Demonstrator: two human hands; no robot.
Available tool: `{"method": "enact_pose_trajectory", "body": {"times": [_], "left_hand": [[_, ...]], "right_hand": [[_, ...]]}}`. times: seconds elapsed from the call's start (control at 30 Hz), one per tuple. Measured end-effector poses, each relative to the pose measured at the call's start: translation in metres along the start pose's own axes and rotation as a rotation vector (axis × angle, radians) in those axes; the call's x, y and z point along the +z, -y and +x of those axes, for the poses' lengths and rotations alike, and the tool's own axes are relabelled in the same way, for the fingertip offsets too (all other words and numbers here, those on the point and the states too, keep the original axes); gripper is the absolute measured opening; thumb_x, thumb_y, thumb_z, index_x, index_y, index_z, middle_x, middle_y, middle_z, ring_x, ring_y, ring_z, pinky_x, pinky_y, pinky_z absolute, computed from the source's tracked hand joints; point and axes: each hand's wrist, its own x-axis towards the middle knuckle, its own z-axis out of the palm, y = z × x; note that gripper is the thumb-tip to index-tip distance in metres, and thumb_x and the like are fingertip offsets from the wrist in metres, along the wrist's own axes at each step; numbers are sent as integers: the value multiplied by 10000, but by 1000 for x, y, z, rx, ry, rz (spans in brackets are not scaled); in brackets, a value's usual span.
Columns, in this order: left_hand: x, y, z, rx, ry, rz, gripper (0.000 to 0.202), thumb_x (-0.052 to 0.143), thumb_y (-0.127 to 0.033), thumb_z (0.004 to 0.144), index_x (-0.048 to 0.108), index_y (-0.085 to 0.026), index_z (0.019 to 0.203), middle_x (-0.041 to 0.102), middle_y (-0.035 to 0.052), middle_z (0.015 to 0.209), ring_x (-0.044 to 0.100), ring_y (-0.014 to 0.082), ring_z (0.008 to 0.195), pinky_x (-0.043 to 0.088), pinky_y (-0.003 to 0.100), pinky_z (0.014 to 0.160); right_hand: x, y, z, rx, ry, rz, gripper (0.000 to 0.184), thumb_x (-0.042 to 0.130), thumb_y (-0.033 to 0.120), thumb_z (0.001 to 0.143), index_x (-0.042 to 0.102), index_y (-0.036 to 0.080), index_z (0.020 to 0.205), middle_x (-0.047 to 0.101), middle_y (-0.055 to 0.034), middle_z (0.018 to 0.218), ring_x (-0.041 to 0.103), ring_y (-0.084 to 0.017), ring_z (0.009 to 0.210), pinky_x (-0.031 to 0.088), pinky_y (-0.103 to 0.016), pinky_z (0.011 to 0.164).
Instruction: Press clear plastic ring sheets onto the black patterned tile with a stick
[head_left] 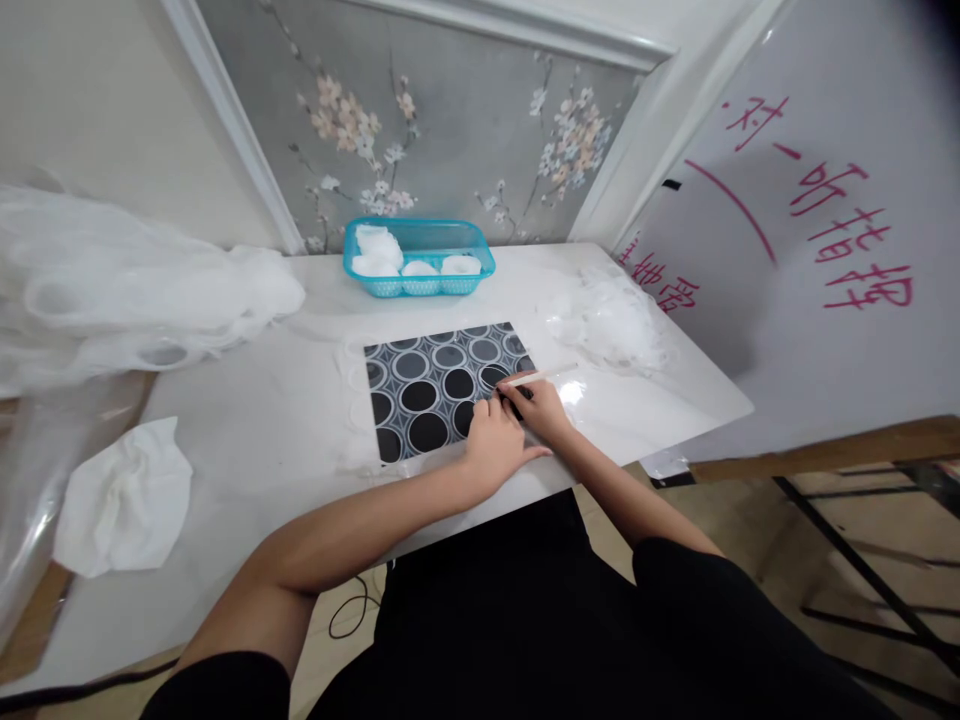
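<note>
A dark sheet printed with black and grey circles (431, 385) lies on the white table (285, 400). My left hand (495, 445) rests on the sheet's near right corner, fingers curled and pressed down on it. My right hand (536, 405) sits just behind it, pinched round a thin pale stick (544, 376) whose tip touches the sheet's right edge. Both hands touch each other.
A blue basket (420, 262) with white round pieces stands at the back. Crumpled clear plastic (611, 320) lies to the right, a white cloth (124, 500) at the left, heaped plastic wrap (112, 290) far left. A whiteboard with red writing (810, 220) leans at the right.
</note>
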Motion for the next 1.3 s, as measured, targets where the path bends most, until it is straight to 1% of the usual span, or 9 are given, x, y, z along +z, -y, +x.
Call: {"method": "enact_pose_trajectory", "body": {"times": [0.17, 0.3, 0.37, 0.47, 0.53, 0.67, 0.8, 1.0, 1.3], "left_hand": [[-5, 6, 3, 28, 37, -119, 917, 203, -739, 851, 631, 21, 1134, 641, 253, 1092, 523, 333, 1060, 308, 422, 874], [-12, 11, 4, 23, 75, -184, 820, 256, -734, 849, 717, -64, 951, 681, 195, 967, 567, 305, 969, 329, 431, 868], [-16, 11, 4, 30, 105, -183, 761, 306, -725, 846, 727, -92, 885, 684, 180, 961, 558, 312, 990, 339, 432, 859], [-20, 13, 4, 37, 136, -180, 770, 278, -722, 855, 724, -94, 867, 678, 188, 1004, 557, 321, 1013, 351, 429, 856], [-22, 17, 2, 31, 126, -198, 825, 236, -740, 848, 698, -72, 989, 665, 200, 1057, 574, 313, 993, 364, 413, 849], [-19, 30, -16, -2, 0, -152, 907, 256, -763, 822, 556, -18, 1242, 560, 247, 1259, 562, 319, 1054, 366, 391, 866], [-9, 52, -44, -48, -29, -66, 900, 271, -753, 827, 550, -7, 1247, 596, 243, 1206, 572, 319, 1009, 360, 399, 860], [1, 79, -64, 56, -2, -10, 801, 312, -689, 869, 543, -37, 1272, 577, 193, 1275, 555, 293, 1013, 362, 379, 847], [2, 74, -60, 92, 29, 24, 862, 298, -704, 856, 544, 24, 1247, 584, 242, 1229, 551, 294, 996, 353, 362, 822]], "right_hand": [[6, 1, -13, -222, -4, -386, 218, 497, 257, 909, 715, 263, 901, 739, -15, 958, 484, -269, 1193, 301, -454, 1018], [-4, -5, 4, -343, 60, -538, 198, 565, 180, 841, 700, 282, 944, 736, -10, 866, 480, -250, 1193, 205, -461, 1069], [-19, -14, 29, -282, -58, -570, 205, 550, 162, 831, 708, 259, 921, 727, -32, 891, 513, -262, 1138, 242, -484, 1040], [-41, -22, 68, 42, -531, -529, 258, 464, 228, 894, 716, 177, 874, 711, -112, 891, 554, -300, 1051, 318, -536, 959], [-43, -15, 79, 61, -629, -399, 308, 431, 276, 918, 711, 158, 871, 713, -121, 915, 584, -284, 1004, 354, -516, 950], [-7, 20, 52, -133, -251, -36, 245, 502, 288, 887, 718, 192, 824, 733, -64, 906, 649, -217, 900, 476, -354, 851], [35, 44, 14, -76, 25, 116, 191, 567, 300, 859, 726, 204, 815, 742, -43, 855, 679, -202, 818, 512, -309, 765], [51, 39, 5, -72, -1, 97, 164, 592, 302, 849, 735, 224, 825, 742, -50, 874, 676, -220, 857, 511, -338, 785], [49, 42, 1, -44, -25, 62, 190, 582, 337, 852, 736, 228, 839, 741, -57, 890, 660, -236, 887, 503, -375, 824]]}}
